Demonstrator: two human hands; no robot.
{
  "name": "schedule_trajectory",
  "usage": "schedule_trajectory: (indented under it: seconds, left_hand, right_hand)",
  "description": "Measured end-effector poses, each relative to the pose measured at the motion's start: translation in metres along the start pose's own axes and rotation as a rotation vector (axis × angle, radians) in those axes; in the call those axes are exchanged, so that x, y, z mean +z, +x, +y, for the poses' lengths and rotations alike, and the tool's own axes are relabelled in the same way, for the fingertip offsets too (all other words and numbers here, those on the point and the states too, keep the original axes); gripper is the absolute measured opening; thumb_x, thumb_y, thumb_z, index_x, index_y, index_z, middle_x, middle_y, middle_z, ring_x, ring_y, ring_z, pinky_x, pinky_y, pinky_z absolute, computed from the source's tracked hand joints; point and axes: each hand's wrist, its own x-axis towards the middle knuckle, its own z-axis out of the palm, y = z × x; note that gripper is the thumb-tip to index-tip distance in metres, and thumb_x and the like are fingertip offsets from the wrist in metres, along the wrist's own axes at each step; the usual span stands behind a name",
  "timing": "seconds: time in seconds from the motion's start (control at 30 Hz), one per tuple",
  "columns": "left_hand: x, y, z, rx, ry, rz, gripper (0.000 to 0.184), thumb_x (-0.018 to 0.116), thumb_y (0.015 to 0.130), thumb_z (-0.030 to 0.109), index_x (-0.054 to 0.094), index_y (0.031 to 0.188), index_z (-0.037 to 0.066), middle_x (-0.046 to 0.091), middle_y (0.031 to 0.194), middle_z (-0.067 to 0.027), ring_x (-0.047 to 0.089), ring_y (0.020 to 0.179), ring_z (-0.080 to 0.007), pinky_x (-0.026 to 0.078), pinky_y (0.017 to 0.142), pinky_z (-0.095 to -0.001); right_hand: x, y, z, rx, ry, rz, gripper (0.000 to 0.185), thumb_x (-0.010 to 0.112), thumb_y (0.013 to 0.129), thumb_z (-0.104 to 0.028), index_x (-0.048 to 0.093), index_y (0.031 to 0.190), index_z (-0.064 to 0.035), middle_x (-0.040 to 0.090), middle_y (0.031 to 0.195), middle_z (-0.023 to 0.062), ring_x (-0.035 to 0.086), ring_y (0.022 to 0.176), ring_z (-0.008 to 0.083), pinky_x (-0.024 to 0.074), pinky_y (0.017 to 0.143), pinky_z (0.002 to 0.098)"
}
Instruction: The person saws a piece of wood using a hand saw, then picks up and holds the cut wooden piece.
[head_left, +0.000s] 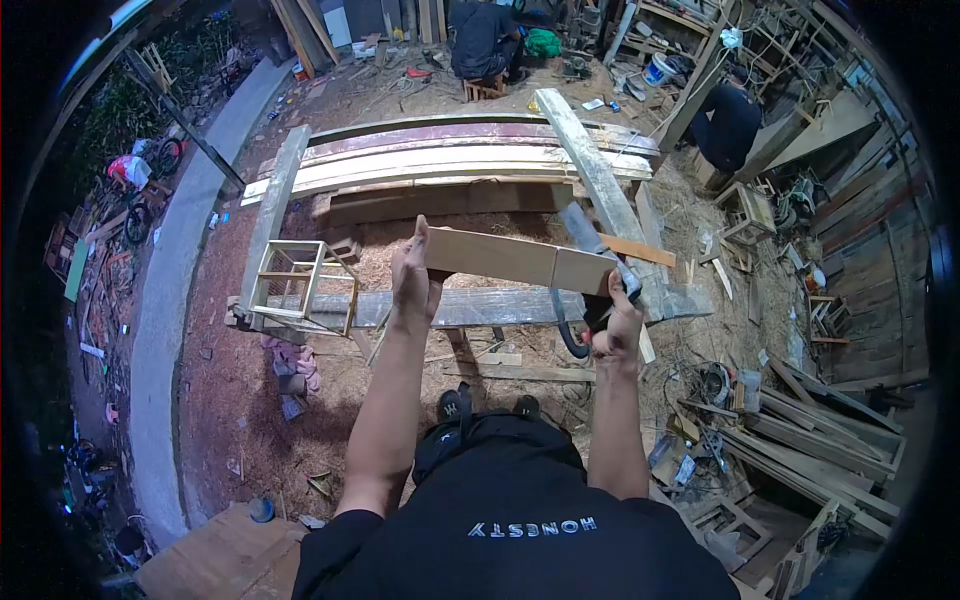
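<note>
A flat rectangular wooden board with a line across it is held up between both hands. My left hand presses against the board's left end, its fingers pointing up and partly hidden behind the wood. At the right end my right hand grips the board, thumb up. Just behind and below that hand is a dark power tool with a curved black part and a grey tube; whether the hand touches it I cannot tell. A small open wooden frame stands on the bench beam to the left.
Long planks lie across two beams ahead. A bench beam runs below the board. Two people sit at the back. Stacked timber lies at the right, a wooden sheet at the lower left.
</note>
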Motion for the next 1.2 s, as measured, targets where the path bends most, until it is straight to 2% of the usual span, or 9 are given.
schedule_trajectory:
  seconds: [0.33,0.4,0.43,0.53,0.7,0.83,0.93,1.0,1.2]
  left_hand:
    - [-0.009,0.003,-0.002,-0.067,0.145,0.125,0.03,0.062,0.103,0.03,0.065,0.115,0.003,0.068,0.1,-0.0066,0.071,0.089,-0.0174,0.062,0.079,-0.0329]
    - [-0.01,0.009,-0.003,0.15,0.482,0.19,0.027,0.066,0.101,0.023,0.065,0.119,0.003,0.067,0.1,-0.0031,0.068,0.095,-0.0142,0.059,0.08,-0.0286]
    - [-0.007,0.005,0.003,0.151,0.63,0.177,0.029,0.071,0.097,0.019,0.065,0.121,0.003,0.063,0.106,-0.003,0.064,0.097,-0.0111,0.055,0.084,-0.0251]
    - [0.013,-0.006,0.016,0.114,0.876,0.009,0.033,0.078,0.092,0.02,0.067,0.121,0.007,0.059,0.113,-0.0058,0.061,0.094,-0.0105,0.052,0.088,-0.0237]
    - [0.028,-0.02,0.034,0.606,1.696,-0.174,0.074,0.094,0.058,0.049,0.068,0.122,0.025,0.04,0.14,-0.0093,0.036,0.136,-0.0341,0.037,0.111,-0.0518]
    - [0.033,-0.025,0.026,0.739,1.901,-0.321,0.078,0.09,0.062,0.055,0.065,0.13,0.027,0.048,0.143,-0.004,0.045,0.13,-0.0256,0.024,0.116,-0.0529]
    - [0.028,-0.017,0.026,0.703,1.858,-0.427,0.074,0.091,0.065,0.048,0.065,0.131,0.027,0.062,0.127,-0.0015,0.056,0.12,-0.0207,0.024,0.115,-0.0506]
    - [0.025,-0.018,0.031,0.726,1.842,-0.44,0.071,0.092,0.066,0.042,0.067,0.129,0.022,0.07,0.11,-0.0028,0.063,0.107,-0.0204,0.033,0.11,-0.0462]
    - [0.005,-0.012,0.049,0.429,1.699,-0.425,0.068,0.083,0.077,0.048,0.065,0.132,0.012,0.073,0.108,-0.013,0.071,0.099,-0.0335,0.056,0.087,-0.0448]
  right_hand:
    - [0.013,-0.02,-0.007,-0.129,-0.073,-0.084,0.032,0.075,0.094,-0.029,0.067,0.117,-0.0094,0.07,0.092,0.0026,0.065,0.072,0.0149,0.0479,0.053,0.0292]
    - [0.019,-0.026,-0.009,-0.135,0.037,-0.115,0.044,0.071,0.095,-0.01,0.057,0.136,-0.0027,0.068,0.119,0.01,0.069,0.102,0.0222,0.0564,0.087,0.0355]
    - [0.021,-0.026,-0.007,-0.135,0.038,-0.115,0.044,0.071,0.095,-0.01,0.057,0.136,-0.0027,0.068,0.119,0.01,0.069,0.102,0.0222,0.0564,0.087,0.0355]
    - [0.017,-0.023,0.001,-0.136,0.027,-0.068,0.033,0.075,0.094,-0.028,0.065,0.119,-0.0092,0.07,0.096,0.0027,0.065,0.071,0.0143,0.0485,0.054,0.0286]
    - [0.016,-0.022,0.002,-0.163,0.03,-0.137,0.037,0.072,0.096,-0.027,0.062,0.126,-0.0074,0.071,0.098,0.003,0.067,0.078,0.014,0.0513,0.058,0.0284]
    - [0.029,-0.029,0.005,-0.211,0.057,-0.072,0.036,0.072,0.096,-0.026,0.062,0.125,-0.0073,0.071,0.098,0.0036,0.067,0.079,0.0143,0.0512,0.057,0.0279]
    - [0.034,-0.036,0.002,-0.158,0.044,-0.118,0.033,0.07,0.098,-0.026,0.064,0.124,-0.0071,0.071,0.1,0.0035,0.068,0.081,0.0148,0.0526,0.059,0.028]
    - [0.031,-0.036,-0.001,-0.124,-0.004,-0.114,0.04,0.068,0.099,-0.021,0.059,0.134,-0.0028,0.069,0.118,0.0071,0.068,0.103,0.021,0.0551,0.088,0.036]
    - [0.041,-0.054,-0.033,-0.192,-0.175,0.026,0.028,0.064,0.102,-0.025,0.066,0.119,-0.0021,0.072,0.098,0.0053,0.067,0.084,0.0134,0.0536,0.074,0.0251]
